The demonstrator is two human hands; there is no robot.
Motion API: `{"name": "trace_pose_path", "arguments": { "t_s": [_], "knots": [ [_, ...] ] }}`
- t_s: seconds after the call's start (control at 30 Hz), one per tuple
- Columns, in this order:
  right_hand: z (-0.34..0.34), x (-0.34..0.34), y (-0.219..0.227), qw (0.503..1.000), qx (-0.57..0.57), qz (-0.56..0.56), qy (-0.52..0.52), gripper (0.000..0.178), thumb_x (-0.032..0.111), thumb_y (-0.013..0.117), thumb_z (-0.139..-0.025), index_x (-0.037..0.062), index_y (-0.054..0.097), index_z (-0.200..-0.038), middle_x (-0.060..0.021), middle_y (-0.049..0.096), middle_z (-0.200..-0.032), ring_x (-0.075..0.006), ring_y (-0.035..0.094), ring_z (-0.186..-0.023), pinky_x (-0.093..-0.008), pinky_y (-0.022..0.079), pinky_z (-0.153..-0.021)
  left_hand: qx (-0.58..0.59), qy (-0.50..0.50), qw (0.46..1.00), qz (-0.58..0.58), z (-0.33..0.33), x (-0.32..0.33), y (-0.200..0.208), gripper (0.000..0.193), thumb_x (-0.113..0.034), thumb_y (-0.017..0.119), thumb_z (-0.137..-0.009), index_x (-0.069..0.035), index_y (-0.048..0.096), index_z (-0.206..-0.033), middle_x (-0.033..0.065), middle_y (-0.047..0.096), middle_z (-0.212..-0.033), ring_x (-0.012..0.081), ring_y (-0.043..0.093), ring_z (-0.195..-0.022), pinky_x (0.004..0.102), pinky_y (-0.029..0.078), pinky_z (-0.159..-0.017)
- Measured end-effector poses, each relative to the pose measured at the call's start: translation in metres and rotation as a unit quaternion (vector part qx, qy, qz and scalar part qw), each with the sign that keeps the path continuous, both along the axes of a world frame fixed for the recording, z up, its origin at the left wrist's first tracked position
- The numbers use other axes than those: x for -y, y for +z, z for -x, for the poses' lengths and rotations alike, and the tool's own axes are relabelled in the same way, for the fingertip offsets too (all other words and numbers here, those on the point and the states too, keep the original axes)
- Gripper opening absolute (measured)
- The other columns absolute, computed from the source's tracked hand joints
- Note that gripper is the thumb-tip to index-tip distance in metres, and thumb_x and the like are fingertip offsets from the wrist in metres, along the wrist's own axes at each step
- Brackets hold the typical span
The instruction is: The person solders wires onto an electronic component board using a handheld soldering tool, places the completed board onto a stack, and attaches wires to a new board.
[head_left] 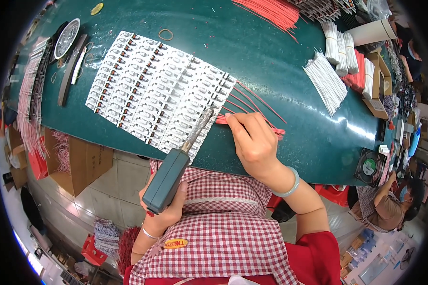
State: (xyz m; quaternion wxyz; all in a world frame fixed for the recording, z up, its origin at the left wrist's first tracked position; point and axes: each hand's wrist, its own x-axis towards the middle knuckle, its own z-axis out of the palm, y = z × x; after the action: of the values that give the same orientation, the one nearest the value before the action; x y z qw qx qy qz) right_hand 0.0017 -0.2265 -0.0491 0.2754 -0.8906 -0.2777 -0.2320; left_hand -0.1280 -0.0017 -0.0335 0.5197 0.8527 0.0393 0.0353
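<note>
My left hand [175, 209] is wrapped round a dark green soldering gun [165, 181]. Its metal tip points up and away, reaching the right edge of a white panel [150, 90] made of rows of small parts. My right hand [257, 142] is closed, thumb and forefinger pinching the end of a red wire at that same edge, close to the tip. Several red wires [259, 102] fan out to the right from the panel's edge. Whether the tip touches the wire's end is too small to tell.
Bundles of white wires [325, 83] and red wires [271, 12] lie farther off. A shallow dish [67, 38] and a dark bar [72, 71] sit at the left. A small fan [370, 166] stands at the right edge, near a co-worker [390, 204]. A cardboard box [83, 166] stands below the table.
</note>
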Motion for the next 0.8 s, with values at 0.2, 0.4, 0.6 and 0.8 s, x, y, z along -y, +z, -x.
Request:
{"name": "trace_pose_path", "arguments": {
  "t_s": [0.2,0.4,0.6,0.8],
  "knots": [
    [0.0014,-0.0003,0.0000,1.000,-0.015,0.019,-0.003,0.029,-0.008,0.071,-0.069,-0.0047,0.070,-0.098,-0.0106,0.065,-0.087,-0.0238,0.060,-0.071,-0.0332,0.049,-0.058,-0.018,-0.011,1.000,0.002,0.0022,-0.0006,-0.0008,0.025,0.002,0.076,-0.077,0.005,0.071,-0.101,0.0145,0.070,-0.087,0.0222,0.069,-0.070,0.0296,0.055,-0.063],
    [0.0031,-0.0015,0.0002,1.000,-0.005,0.029,-0.006,0.031,-0.008,0.069,-0.067,-0.0042,0.071,-0.098,-0.0100,0.066,-0.086,-0.0231,0.060,-0.071,-0.0328,0.049,-0.058,-0.050,-0.009,0.999,0.013,-0.0005,0.0034,0.0067,0.024,0.003,0.074,-0.077,0.007,0.070,-0.100,0.0163,0.070,-0.093,0.0245,0.070,-0.075,0.0306,0.056,-0.068],
    [0.0020,-0.0027,0.0016,0.999,0.000,0.037,-0.004,0.032,-0.007,0.068,-0.066,-0.0041,0.071,-0.097,-0.0096,0.066,-0.086,-0.0227,0.061,-0.071,-0.0322,0.050,-0.057,-0.085,-0.008,0.996,0.031,0.0018,0.0017,0.0030,0.024,0.004,0.074,-0.077,0.007,0.069,-0.100,0.0166,0.070,-0.095,0.0244,0.071,-0.076,0.0302,0.055,-0.068],
    [0.0021,-0.0030,0.0022,0.999,0.005,0.042,-0.007,0.031,-0.006,0.068,-0.066,-0.0040,0.071,-0.097,-0.0093,0.066,-0.086,-0.0225,0.061,-0.071,-0.0322,0.050,-0.057,-0.040,-0.002,0.999,0.011,0.0065,-0.0002,0.0007,0.024,0.000,0.075,-0.078,0.005,0.070,-0.101,0.0146,0.070,-0.088,0.0230,0.069,-0.070,0.0296,0.054,-0.063]
  ]
}}
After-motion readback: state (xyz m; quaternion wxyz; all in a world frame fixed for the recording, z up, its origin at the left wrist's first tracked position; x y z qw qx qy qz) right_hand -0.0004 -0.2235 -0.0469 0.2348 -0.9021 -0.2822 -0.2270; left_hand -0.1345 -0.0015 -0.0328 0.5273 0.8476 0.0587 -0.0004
